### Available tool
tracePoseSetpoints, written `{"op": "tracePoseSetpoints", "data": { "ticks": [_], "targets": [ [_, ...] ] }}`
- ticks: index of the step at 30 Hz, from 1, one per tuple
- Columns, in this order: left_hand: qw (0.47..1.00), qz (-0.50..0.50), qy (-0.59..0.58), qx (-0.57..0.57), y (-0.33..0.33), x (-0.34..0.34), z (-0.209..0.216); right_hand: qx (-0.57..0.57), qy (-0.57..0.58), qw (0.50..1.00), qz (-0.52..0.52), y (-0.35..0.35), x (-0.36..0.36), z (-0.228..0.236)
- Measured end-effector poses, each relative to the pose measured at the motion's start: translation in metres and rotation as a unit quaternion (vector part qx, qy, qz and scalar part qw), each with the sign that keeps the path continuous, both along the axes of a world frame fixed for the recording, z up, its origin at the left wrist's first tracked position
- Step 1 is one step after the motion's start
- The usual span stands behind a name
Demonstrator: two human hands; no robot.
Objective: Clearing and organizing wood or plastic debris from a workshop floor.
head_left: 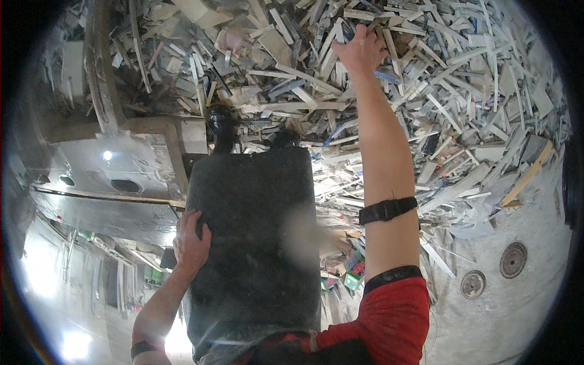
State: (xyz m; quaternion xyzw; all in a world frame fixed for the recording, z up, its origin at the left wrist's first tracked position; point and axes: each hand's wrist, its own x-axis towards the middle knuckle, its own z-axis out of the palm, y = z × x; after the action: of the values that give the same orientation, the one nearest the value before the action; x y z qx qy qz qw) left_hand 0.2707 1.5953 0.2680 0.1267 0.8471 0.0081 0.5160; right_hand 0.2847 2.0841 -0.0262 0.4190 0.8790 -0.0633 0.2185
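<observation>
My right hand [360, 52] stretches far out over a large heap of scrap strips [462, 73], mostly pale, thin and splintered. Its fingers are spread and bent downward among the pieces, and no piece is plainly gripped. Close by my left side, my left hand [191, 246] is beside the edge of a long dark apron [252, 231], thumb and fingers apart, with nothing visible in it. Two black shoes [223, 129] show past the apron's far edge, at the foot of the heap. A pale blur covers part of the apron's right side.
A grey metal machine or bench [131, 161] with a round hole stands at left, a beam [100, 67] rising beyond it. On the floor at right are two round slotted discs [513, 260]. A yellowish strip [528, 173] lies at the heap's right edge. Green boxes [353, 277] sit near the apron.
</observation>
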Motion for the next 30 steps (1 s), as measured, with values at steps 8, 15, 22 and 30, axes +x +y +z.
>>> {"op": "tracePoseSetpoints", "data": {
  "ticks": [8,15,22,30],
  "targets": [
    [1.0,0.004,-0.004,0.011,-0.002,-0.004,-0.004,-0.023,0.007,0.998,-0.053,-0.004,0.0,-0.001],
    [1.0,0.012,0.008,0.027,-0.014,-0.004,-0.004,-0.06,0.012,0.998,0.025,-0.045,-0.001,0.012],
    [1.0,0.014,0.006,0.009,-0.01,0.0,0.0,-0.071,-0.022,0.997,0.024,-0.043,-0.015,0.012],
    [0.997,0.001,0.042,0.068,-0.014,0.017,-0.004,-0.188,0.05,0.98,-0.036,-0.051,0.002,0.107]
  ]
}}
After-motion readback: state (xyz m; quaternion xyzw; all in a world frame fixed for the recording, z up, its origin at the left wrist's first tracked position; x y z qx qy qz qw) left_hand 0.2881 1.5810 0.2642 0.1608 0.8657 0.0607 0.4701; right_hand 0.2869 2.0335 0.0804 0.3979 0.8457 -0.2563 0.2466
